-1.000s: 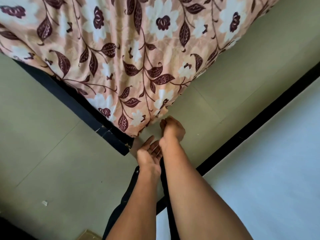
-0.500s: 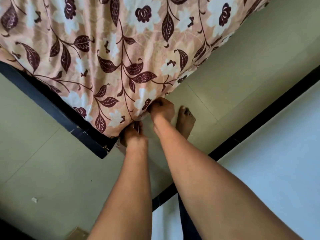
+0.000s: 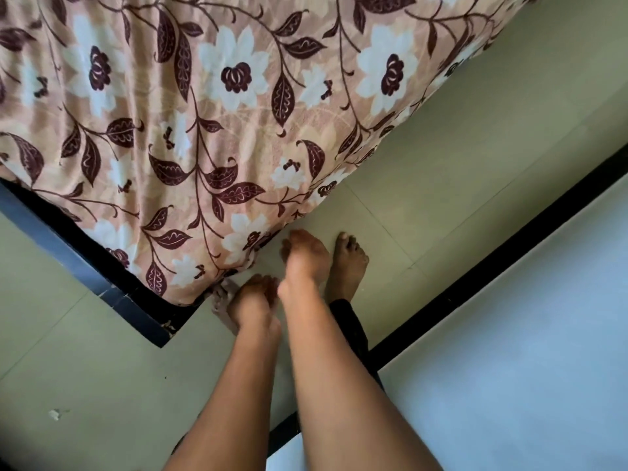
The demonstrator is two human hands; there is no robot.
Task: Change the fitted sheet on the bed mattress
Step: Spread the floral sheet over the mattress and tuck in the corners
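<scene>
The fitted sheet [image 3: 210,137] is peach with white flowers and dark maroon leaves, and it covers the mattress across the top of the view. Its near corner hangs over the dark blue bed frame [image 3: 85,270]. My left hand [image 3: 253,300] is curled just below that corner and grips a bunch of the sheet's hem beside it. My right hand [image 3: 304,258] is a little higher, with its fingers curled at the sheet's corner edge and motion-blurred. The underside of the corner is hidden.
My bare foot [image 3: 350,263] stands on the pale green floor tiles [image 3: 458,158] just right of my hands. A black skirting strip [image 3: 492,260] runs diagonally along a pale blue wall [image 3: 509,368]. A small white scrap [image 3: 54,413] lies on the floor at left.
Both hands first reached to the sheet's corner and closed on it. They have since drawn down and slightly away from the mattress corner, with hem fabric trailing from my left hand.
</scene>
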